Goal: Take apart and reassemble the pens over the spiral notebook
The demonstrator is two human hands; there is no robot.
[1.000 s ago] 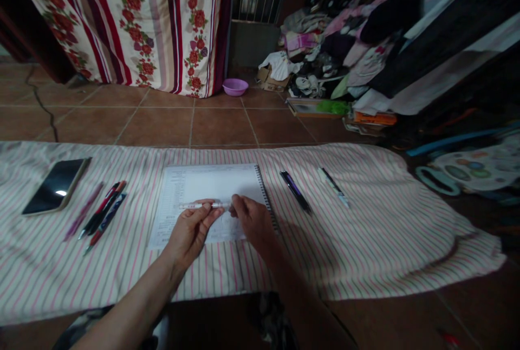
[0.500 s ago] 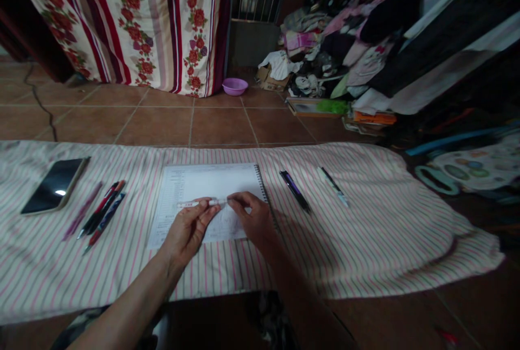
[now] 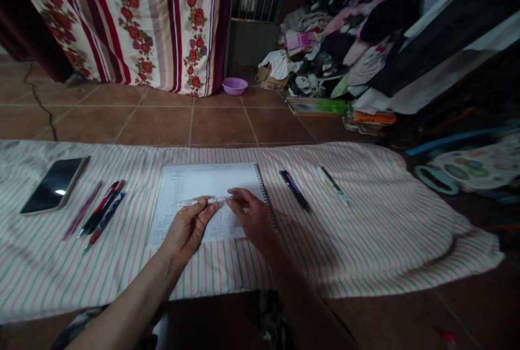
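Note:
My left hand (image 3: 187,231) pinches a slim white pen (image 3: 187,203) with small dark marks on its barrel. The pen lies nearly level above a spiral notebook (image 3: 203,176). At the pen's clear right end is my right hand (image 3: 254,217), its thumb against the end and its index finger lifted slightly. The exact contact there is too small to make out well. Faint print or writing shows on the open white page, and both hands cover its lower part. Right of the notebook lie a black and purple pen (image 3: 294,191) and a thin light pen with a dark upper part (image 3: 335,186).
A striped cloth (image 3: 365,241) covers the low table. On the left lie a smartphone (image 3: 52,185), a purple pen (image 3: 82,211) and several other pens (image 3: 103,214). Beyond, a purple basin (image 3: 234,86) stands on the tiled floor by a floral curtain (image 3: 162,25) and heaped clothes (image 3: 325,41).
My right index finger has lifted a little from the pen's end. My left hand keeps its hold, and the pen has barely moved.

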